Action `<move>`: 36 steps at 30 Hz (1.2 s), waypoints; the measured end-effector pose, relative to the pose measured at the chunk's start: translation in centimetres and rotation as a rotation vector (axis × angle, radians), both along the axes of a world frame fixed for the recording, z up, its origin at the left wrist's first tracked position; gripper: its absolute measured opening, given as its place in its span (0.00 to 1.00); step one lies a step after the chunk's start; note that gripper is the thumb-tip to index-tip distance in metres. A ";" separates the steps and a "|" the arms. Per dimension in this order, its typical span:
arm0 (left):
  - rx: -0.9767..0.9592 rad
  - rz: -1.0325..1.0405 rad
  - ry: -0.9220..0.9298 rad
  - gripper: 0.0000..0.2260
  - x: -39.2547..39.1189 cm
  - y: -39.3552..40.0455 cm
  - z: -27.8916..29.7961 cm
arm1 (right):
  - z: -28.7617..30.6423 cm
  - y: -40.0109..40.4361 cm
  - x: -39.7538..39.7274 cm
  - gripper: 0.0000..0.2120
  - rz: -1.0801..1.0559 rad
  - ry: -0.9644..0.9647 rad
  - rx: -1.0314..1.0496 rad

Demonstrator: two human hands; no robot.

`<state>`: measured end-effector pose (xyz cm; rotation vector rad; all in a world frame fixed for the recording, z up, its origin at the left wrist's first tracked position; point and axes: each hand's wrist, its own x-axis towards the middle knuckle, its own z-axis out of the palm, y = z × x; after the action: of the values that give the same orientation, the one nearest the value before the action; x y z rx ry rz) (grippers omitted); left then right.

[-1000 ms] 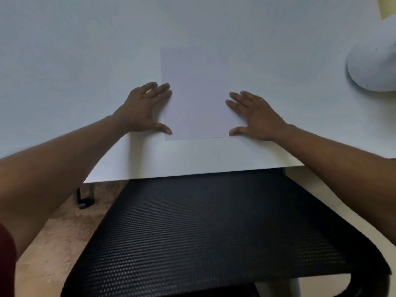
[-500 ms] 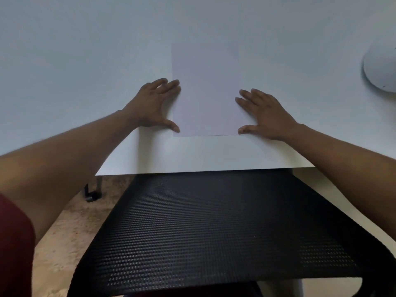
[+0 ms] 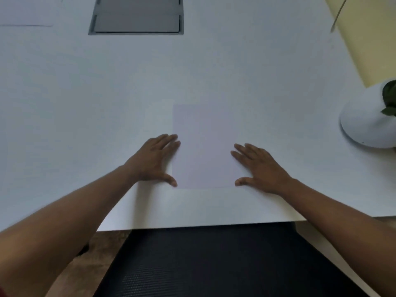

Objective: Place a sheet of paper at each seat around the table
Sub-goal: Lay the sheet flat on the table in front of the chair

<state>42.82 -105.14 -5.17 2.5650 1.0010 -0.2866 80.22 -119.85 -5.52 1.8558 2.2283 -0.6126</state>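
A sheet of paper (image 3: 204,146) lies flat on the white tabletop (image 3: 85,93) just below the centre of the frame, its near edge a little back from the tabletop's front edge and roughly parallel to it. The left hand (image 3: 155,160) rests palm down at the sheet's left edge, fingers straight and spread, fingertips touching or just overlapping the paper's side and the thumb reaching to its lower left corner. The right hand (image 3: 261,168) lies flat in the same way at the right edge, fingers extended toward the upper left and the thumb pointing at the lower right corner; neither hand is curled around anything. Both bare forearms run in from the bottom corners of the frame. Below the tabletop's edge, at lower centre, sits the black mesh seat of a chair (image 3: 214,264), with brownish floor (image 3: 102,243) showing to its left. At the top of the frame, left of centre, a grey rectangular panel (image 3: 137,16) is set into the tabletop. In the upper left corner lies another sheet (image 3: 25,13), faint against the surface. At the right edge stands a white plant pot (image 3: 364,123) with dark green leaves (image 3: 390,97), and a pale yellow wall (image 3: 368,35) fills the upper right corner.
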 end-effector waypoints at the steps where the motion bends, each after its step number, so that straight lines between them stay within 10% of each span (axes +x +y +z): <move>1: -0.012 0.004 0.004 0.67 -0.2 -0.3 -0.2 | -0.1 -0.1 -0.2 0.55 -0.004 0.006 -0.009; 36: -0.017 0.019 0.015 0.64 0.3 0.0 0.2 | 0.5 -0.1 -0.7 0.52 -0.052 0.046 -0.018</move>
<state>43.15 -105.12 -4.93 2.5409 1.0231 -0.3082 79.52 -119.91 -5.07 1.9159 2.2012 -0.6881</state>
